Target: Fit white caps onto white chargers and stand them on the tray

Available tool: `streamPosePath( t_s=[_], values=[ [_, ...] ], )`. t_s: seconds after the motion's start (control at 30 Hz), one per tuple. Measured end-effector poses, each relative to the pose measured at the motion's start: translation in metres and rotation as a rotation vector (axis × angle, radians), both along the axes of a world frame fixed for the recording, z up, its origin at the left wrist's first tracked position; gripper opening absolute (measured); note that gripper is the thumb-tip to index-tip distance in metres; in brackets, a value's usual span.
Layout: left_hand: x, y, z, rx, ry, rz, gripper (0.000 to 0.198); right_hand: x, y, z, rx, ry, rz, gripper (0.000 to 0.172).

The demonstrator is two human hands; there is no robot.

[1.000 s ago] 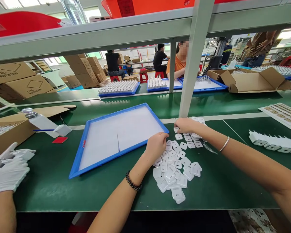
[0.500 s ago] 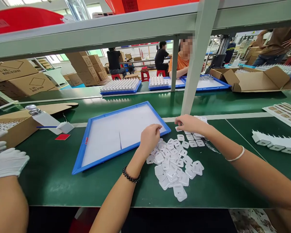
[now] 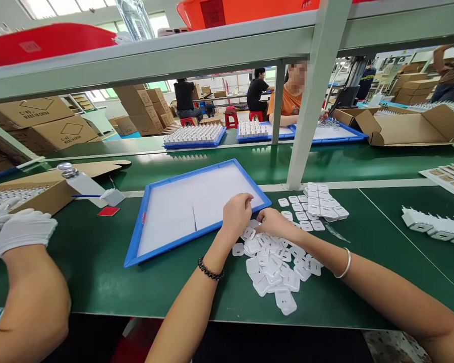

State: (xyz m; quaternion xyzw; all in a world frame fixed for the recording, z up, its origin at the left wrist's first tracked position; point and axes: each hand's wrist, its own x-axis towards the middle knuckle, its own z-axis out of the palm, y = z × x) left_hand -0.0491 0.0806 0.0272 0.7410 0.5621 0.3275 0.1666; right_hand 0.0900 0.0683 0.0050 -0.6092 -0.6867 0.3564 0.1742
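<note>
My left hand [image 3: 237, 216] is curled closed above the near right corner of the blue-rimmed tray [image 3: 166, 245]; its fingertips and anything in them are hidden. Beside it, my right hand [image 3: 275, 222] reaches down at the upper edge of a loose pile of white square plastic covers [image 3: 274, 269]. Its fingers are bent together over the covers, and what they pinch, if anything, is too small to make out. Several flat covers [image 3: 306, 226] lie in rows behind my right forearm, next to a stacked block of the same covers [image 3: 323, 199].
At left, a co-worker's gloved hand [image 3: 26, 229] is near a cardboard box [image 3: 60, 201]. A white bottle [image 3: 85, 186] and a red square [image 3: 108, 211] lie behind the tray. A shelf post [image 3: 304, 126] rises ahead. White parts [image 3: 435, 224] stand at right.
My right hand has moved left and nearer, from the rows of covers to the pile beside my left hand. The left hand stays curled. The co-worker's gloved hand has shifted. The view has turned slightly.
</note>
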Motion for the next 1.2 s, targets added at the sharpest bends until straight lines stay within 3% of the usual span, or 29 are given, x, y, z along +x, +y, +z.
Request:
streamPosePath(
  t_s=[0.17,0.33,0.5,0.57,0.67,0.77,0.93,1.2],
  values=[
    [0.002,0.001,0.001,-0.133,-0.199,-0.057,0.030,0.014,-0.002,0.009,-0.091,0.264,0.009,0.022],
    [0.006,-0.002,0.008,-0.459,-0.459,-0.253,0.022,0.043,-0.017,0.022,-0.129,0.501,-0.062,0.033],
    [0.016,-0.015,0.010,-0.836,-0.630,-0.493,0.050,0.062,-0.031,0.021,-0.068,0.666,-0.146,0.044],
    [0.022,-0.021,0.008,-0.959,-0.758,-0.543,0.051,0.065,-0.033,0.018,-0.032,0.703,-0.182,0.046],
    [0.030,-0.028,0.005,-1.102,-1.025,-0.484,0.031,0.068,-0.033,0.013,0.021,0.722,-0.230,0.046],
    [0.034,-0.031,0.004,-1.098,-1.123,-0.369,0.018,0.071,-0.032,0.009,0.084,0.701,-0.238,0.043],
    [0.037,-0.031,0.003,-1.090,-1.160,-0.296,0.020,0.072,-0.039,0.008,0.213,0.616,-0.192,0.037],
    [0.037,-0.030,0.003,-1.137,-1.235,-0.313,0.018,0.075,-0.040,0.002,0.342,0.520,-0.174,0.032]
  ],
)
